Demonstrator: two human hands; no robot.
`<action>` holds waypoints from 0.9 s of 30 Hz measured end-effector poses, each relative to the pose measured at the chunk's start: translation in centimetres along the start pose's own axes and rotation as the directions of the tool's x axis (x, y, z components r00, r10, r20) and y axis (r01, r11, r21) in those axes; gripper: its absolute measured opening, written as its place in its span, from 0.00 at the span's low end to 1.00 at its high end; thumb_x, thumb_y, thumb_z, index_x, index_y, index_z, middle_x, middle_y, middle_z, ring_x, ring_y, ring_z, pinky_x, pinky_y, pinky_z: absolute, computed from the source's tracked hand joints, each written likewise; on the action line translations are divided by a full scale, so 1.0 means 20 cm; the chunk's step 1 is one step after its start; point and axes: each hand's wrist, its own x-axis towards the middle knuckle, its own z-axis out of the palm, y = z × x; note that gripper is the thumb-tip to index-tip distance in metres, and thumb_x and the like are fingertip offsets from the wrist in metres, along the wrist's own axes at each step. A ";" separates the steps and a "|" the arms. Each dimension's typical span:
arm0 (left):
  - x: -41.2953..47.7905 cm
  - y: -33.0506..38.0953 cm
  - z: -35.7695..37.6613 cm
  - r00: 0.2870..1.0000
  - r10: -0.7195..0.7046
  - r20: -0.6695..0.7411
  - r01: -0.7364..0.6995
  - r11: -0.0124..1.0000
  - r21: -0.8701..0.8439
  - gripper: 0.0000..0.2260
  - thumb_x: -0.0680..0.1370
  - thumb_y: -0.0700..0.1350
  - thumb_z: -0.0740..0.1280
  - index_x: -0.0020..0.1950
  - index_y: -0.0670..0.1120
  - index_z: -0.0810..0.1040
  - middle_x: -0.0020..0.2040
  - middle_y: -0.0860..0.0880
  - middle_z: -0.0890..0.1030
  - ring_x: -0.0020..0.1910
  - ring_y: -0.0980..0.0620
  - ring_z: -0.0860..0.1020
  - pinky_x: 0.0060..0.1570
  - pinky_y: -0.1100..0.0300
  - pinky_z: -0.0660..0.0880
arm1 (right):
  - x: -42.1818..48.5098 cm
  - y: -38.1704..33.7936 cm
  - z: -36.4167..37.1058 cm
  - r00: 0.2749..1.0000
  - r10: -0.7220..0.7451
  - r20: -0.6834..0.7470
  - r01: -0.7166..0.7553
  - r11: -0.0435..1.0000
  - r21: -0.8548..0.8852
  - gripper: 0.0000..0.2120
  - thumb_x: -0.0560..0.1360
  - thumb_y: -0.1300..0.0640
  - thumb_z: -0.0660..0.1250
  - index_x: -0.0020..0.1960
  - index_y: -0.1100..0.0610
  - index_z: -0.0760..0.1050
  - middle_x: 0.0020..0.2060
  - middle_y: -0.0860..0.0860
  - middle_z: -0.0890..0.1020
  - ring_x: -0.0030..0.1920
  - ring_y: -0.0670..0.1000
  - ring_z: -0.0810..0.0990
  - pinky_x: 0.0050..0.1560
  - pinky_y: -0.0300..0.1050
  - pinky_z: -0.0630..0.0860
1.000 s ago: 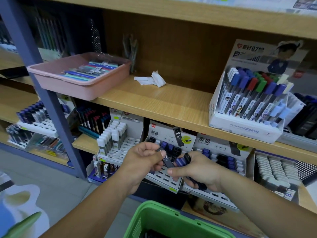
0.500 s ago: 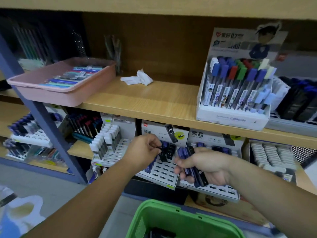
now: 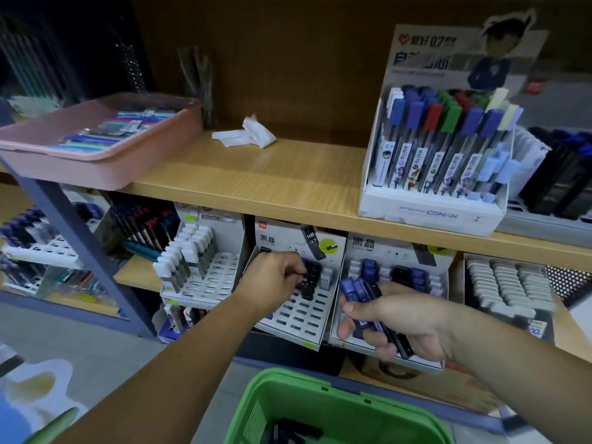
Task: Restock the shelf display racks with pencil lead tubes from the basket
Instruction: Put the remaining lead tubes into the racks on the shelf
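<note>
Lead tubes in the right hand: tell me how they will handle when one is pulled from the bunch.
The lead tubes look like rigid, smooth plastic, so they likely stay stiff but may slide against each other. Several are fanned in the right hand, so a loosened grip could drop some. Slim, they are probably light.

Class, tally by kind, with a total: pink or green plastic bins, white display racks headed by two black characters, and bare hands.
Plastic bins: 2, pink tray, green basket
White racks headed by black characters: 2
Hands: 2, left hand, right hand
Total: 6
</note>
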 end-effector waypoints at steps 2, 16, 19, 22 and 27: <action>0.01 -0.01 0.01 1.000 0.024 -0.005 -0.024 1.000 0.008 0.06 0.77 0.38 0.72 0.48 0.49 0.86 0.41 0.54 0.85 0.34 0.53 0.82 0.36 0.61 0.77 | 0.00 0.00 0.00 1.000 -0.019 -0.005 0.019 1.000 -0.015 0.05 0.83 0.60 0.66 0.56 0.60 0.71 0.48 0.62 0.86 0.28 0.50 0.66 0.27 0.40 0.63; -0.02 -0.02 0.03 0.965 0.230 0.125 -0.248 0.956 0.155 0.12 0.76 0.33 0.68 0.54 0.44 0.86 0.50 0.48 0.84 0.51 0.48 0.79 0.54 0.57 0.76 | 0.02 0.00 0.06 0.966 -0.129 -0.225 0.136 0.991 0.013 0.10 0.76 0.66 0.74 0.56 0.64 0.78 0.41 0.60 0.86 0.27 0.51 0.71 0.27 0.42 0.64; -0.04 0.01 0.02 0.991 0.122 -0.058 -0.118 0.990 0.073 0.12 0.78 0.35 0.65 0.54 0.47 0.85 0.49 0.50 0.84 0.49 0.49 0.81 0.52 0.56 0.78 | 0.04 0.00 0.09 0.948 -0.162 -0.273 0.169 0.986 0.004 0.13 0.74 0.65 0.76 0.58 0.64 0.80 0.43 0.62 0.87 0.26 0.51 0.71 0.28 0.41 0.67; -0.06 0.17 -0.04 0.978 -0.206 -0.002 0.186 0.886 -0.424 0.06 0.83 0.43 0.66 0.49 0.48 0.82 0.36 0.50 0.82 0.31 0.52 0.79 0.33 0.57 0.77 | 0.08 0.00 0.10 0.911 -0.159 -0.380 0.188 0.981 0.041 0.14 0.73 0.64 0.78 0.57 0.62 0.80 0.41 0.62 0.87 0.25 0.50 0.70 0.27 0.40 0.67; -0.11 0.25 -0.14 0.917 -0.287 0.278 0.389 0.795 -0.465 0.17 0.81 0.56 0.70 0.39 0.45 0.81 0.29 0.46 0.78 0.24 0.53 0.72 0.24 0.62 0.67 | 0.13 -0.02 0.16 0.894 -0.205 -0.400 0.216 0.976 -0.017 0.14 0.71 0.63 0.79 0.54 0.62 0.81 0.28 0.53 0.80 0.24 0.50 0.69 0.26 0.40 0.66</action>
